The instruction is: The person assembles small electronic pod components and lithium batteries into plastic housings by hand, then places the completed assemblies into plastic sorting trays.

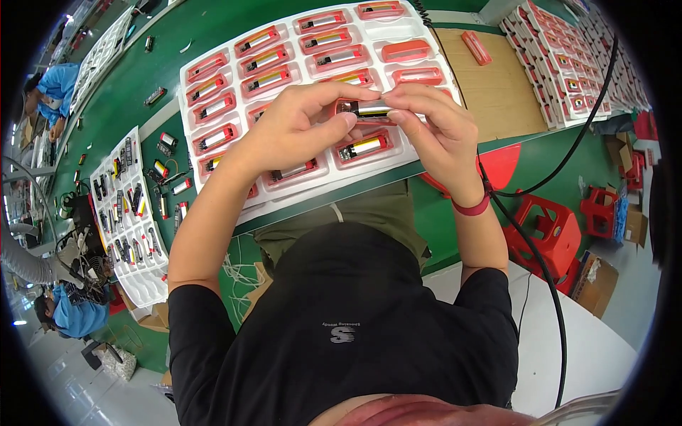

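1 head-worn fisheye view, facing down past torso to nearby left hand, right hand.

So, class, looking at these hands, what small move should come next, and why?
Perhaps a gentle press on the silver-and-black piece, to settle it: the left hand and right hand are at its opposite ends, and similar pieces lie in red shells on the white tray.

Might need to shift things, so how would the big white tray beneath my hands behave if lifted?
The white tray would probably flex, since it looks like thin moulded sheet. Lifted by one edge, it might sag, as red cases sit across most of its recesses. They could slide out if it tips, because no cover shows.
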The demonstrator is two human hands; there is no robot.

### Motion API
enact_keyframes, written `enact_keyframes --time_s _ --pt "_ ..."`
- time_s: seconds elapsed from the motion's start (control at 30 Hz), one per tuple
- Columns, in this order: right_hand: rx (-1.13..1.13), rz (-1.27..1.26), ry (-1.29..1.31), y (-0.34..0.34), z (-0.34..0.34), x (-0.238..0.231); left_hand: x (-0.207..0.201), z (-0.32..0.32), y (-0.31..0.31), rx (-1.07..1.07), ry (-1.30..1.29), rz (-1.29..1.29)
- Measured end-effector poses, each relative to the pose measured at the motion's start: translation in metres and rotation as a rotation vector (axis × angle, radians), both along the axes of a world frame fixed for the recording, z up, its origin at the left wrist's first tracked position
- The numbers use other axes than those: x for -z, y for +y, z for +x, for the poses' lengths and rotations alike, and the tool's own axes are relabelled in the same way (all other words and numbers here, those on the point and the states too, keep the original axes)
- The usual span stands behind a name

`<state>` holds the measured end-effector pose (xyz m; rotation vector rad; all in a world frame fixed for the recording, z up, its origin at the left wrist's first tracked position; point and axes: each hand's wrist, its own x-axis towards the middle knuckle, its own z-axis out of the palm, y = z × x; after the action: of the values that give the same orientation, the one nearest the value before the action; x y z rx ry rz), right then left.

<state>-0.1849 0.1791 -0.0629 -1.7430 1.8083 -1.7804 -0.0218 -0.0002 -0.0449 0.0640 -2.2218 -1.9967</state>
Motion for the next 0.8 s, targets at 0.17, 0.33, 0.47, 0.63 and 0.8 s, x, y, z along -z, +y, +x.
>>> enact_keyframes --time_s 0.17,0.33,0.47,0.63,0.8 --pt "-0.036 -0.007 0.003 0.003 0.001 0.001 0.000 0.001 -0.002 0.036 -0.027 0.101" --pt "-0.060 0.010 0.001 0.007 0.003 0.000 0.002 0.003 -0.001 0.046 0.003 0.026" --pt "-0.043 0.009 0.049 0.010 0.005 -0.003 0.004 0.003 -0.002 0.111 -0.071 0.374" --pt "-0.004 -0.078 0.280 0.011 0.005 -0.001 0.008 0.004 0.006 0.106 -0.094 0.423" --pt "0.025 -0.093 0.343 0.012 0.004 0.000 0.006 0.005 0.009 0.053 -0.162 0.414"
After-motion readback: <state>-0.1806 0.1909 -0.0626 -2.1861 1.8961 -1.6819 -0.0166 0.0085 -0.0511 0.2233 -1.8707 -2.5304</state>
